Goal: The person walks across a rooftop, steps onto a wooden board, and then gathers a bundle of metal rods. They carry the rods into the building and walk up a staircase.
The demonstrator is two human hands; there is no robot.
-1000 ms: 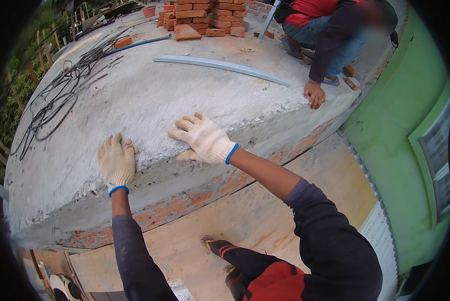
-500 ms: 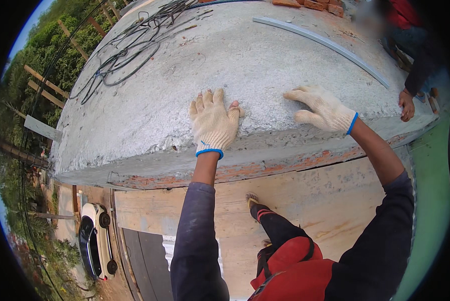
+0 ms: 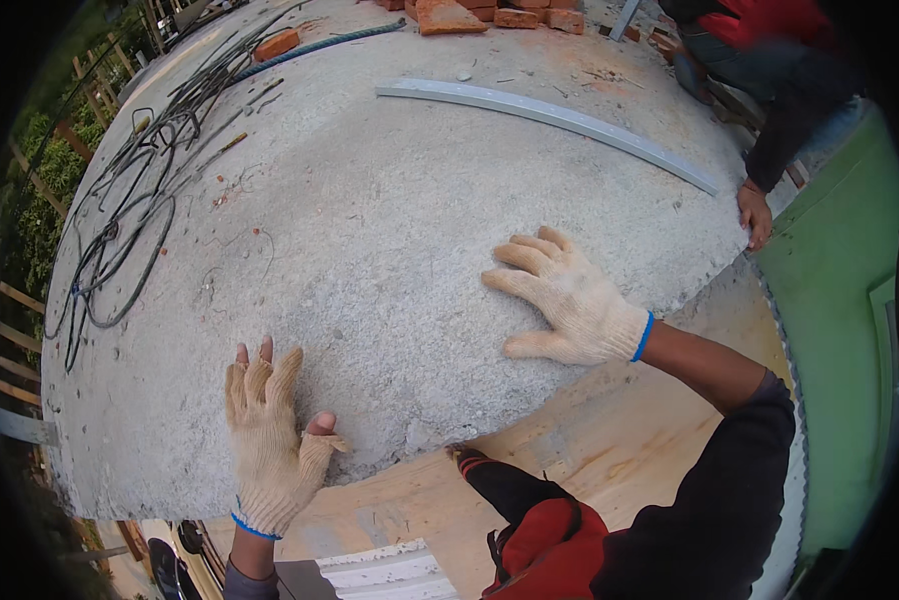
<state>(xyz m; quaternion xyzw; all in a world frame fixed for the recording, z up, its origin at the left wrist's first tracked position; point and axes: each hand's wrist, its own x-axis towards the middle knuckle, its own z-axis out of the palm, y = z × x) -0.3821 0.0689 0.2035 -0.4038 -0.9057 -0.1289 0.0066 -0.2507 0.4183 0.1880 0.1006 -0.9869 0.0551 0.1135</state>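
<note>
My left hand is in a cream knit glove with a blue cuff, two bare fingertips and a bare thumb tip showing. It lies spread at the near edge of a rough grey concrete slab. My right hand, gloved the same way, rests farther in on the slab's top, fingers apart and thumb stretched out. Neither hand holds anything. Beyond them a light grey metal bar lies across the concrete.
Black cables lie tangled at the left, near a blue-green rope. Orange bricks sit at the far edge. Another person's bare hand touches the slab's right edge, beside a green wall. Wooden boards lie below the slab.
The view has risen and shifted over the slab, showing more of its top. My right hand now rests farther in from the edge; my left remains by the edge, fingers still spread.
</note>
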